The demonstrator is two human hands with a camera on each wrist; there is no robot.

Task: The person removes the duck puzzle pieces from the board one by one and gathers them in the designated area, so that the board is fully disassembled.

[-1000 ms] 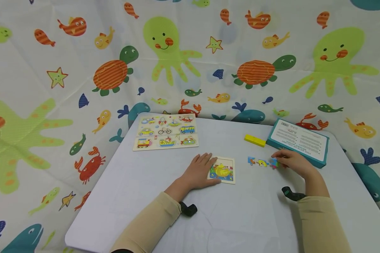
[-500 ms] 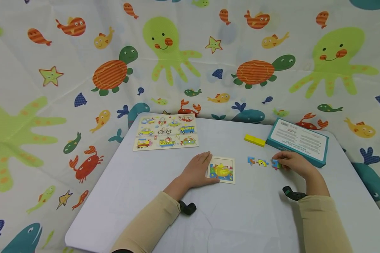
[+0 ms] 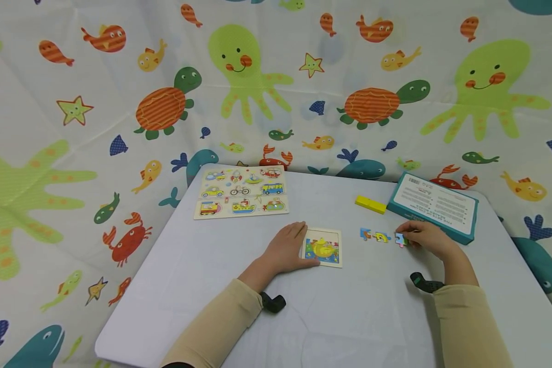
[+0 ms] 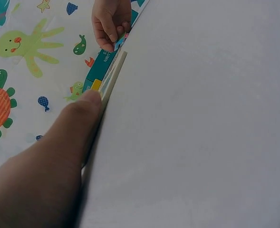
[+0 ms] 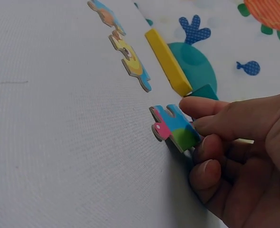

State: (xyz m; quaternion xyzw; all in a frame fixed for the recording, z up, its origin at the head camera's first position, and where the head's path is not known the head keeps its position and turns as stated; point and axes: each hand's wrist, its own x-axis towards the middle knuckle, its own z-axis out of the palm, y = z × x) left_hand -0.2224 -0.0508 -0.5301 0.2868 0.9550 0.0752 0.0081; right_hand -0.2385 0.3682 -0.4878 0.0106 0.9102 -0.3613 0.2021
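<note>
My left hand (image 3: 285, 250) rests at the left side of a small square puzzle board (image 3: 322, 265) with a yellow duck picture. Its thumb (image 4: 90, 107) lies along the board's near edge, and the other fingers are at the upper left corner in the head view. My right hand (image 3: 428, 237) pinches a jigsaw piece (image 5: 175, 128), blue, green and pink, between thumb and fingers. In the right wrist view this piece is tilted just above the table. Left of it lie a yellow-and-blue jigsaw piece (image 3: 381, 237) and a blue-and-orange jigsaw piece (image 3: 365, 234).
A larger vehicle puzzle board (image 3: 241, 192) lies at the table's back left. Behind the right hand are a yellow block (image 3: 370, 204) and a teal box (image 3: 434, 204). A sea-animal curtain (image 3: 276, 76) hangs behind the white table (image 3: 349, 317).
The right hand has drawn its jigsaw piece slightly right, away from the other two, and its visible face has turned. The left hand's fingers have moved back toward the duck board's left edge.
</note>
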